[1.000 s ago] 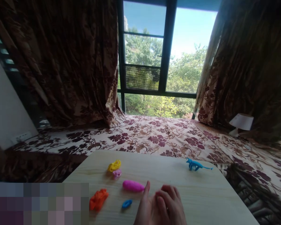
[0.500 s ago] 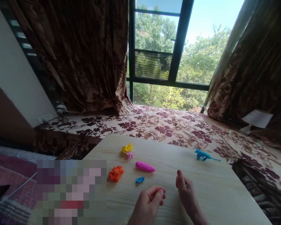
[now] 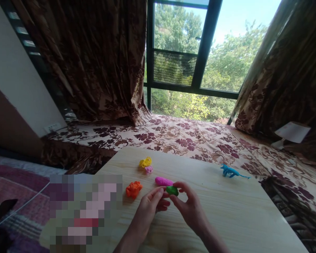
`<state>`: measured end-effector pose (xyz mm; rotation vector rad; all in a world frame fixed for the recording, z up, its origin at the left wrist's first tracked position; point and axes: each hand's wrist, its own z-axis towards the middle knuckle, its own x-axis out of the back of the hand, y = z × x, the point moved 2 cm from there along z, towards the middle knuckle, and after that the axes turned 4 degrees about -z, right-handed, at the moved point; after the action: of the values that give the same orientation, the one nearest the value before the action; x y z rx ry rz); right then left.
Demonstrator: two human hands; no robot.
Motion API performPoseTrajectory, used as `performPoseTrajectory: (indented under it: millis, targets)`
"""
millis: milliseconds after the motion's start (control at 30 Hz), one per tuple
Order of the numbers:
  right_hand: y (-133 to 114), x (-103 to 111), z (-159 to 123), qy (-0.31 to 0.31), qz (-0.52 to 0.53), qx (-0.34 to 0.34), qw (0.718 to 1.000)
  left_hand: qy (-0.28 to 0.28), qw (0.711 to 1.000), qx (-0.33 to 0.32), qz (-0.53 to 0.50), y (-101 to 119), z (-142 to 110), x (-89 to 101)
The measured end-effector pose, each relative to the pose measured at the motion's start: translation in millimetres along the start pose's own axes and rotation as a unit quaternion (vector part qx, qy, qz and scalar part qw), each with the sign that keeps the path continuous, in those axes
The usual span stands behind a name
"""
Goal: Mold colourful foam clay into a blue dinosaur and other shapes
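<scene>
A small green lump of modelling clay (image 3: 172, 190) is between my two hands above the table. The thumb and index finger of my right hand (image 3: 188, 203) pinch it from the right. My left hand (image 3: 149, 207) has its thumb and fingers closed at the lump's left side. Just behind the hands lies a smooth pink clay roll (image 3: 163, 181), its right end partly covered by my right fingers. To the left sits a crumpled orange clay piece (image 3: 133, 189). Farther back, a yellow stringy clay piece (image 3: 145, 162) touches a small light-pink one (image 3: 149, 170).
A blue animal figure with a long tail (image 3: 231, 171) stands near the back right of the light wooden table (image 3: 242, 211). Beyond is a flower-patterned window seat (image 3: 179, 133) with a small lamp (image 3: 292, 133). A pixelated patch (image 3: 86, 211) hides the table's left side.
My hands have come together, the right moving left toward the left hand. The green clay now shows between them. The small blue ring seen before is now hidden by my hands.
</scene>
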<state>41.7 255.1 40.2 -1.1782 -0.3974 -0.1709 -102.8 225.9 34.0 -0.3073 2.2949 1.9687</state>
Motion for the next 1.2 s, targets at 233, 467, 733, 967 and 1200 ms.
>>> performPoseTrajectory:
  millis: [233, 467, 733, 967, 1200]
  targets:
    - [-4, -6, 24, -0.082, -0.134, 0.099, 0.983, 0.127, 0.978, -0.113, 0.124, -4, 9, 28.7]
    - [18, -17, 49, -0.111, -0.218, 0.081, 0.966, 0.167, 0.918, -0.226, 0.281, 9, 20, 40.5]
    - [-15, 59, 23, -0.174, -0.233, 0.024, 0.956, 0.032, 0.961, -0.188, 0.198, 4, 13, -11.7]
    - [1, 52, 11, -0.083, -0.064, -0.096, 0.990, -0.051, 0.996, -0.052, -0.043, -2, 8, -55.5]
    - [16, 39, 8, 0.025, -0.111, -0.057, 0.992, -0.017, 0.994, -0.005, -0.109, -17, 9, -62.2]
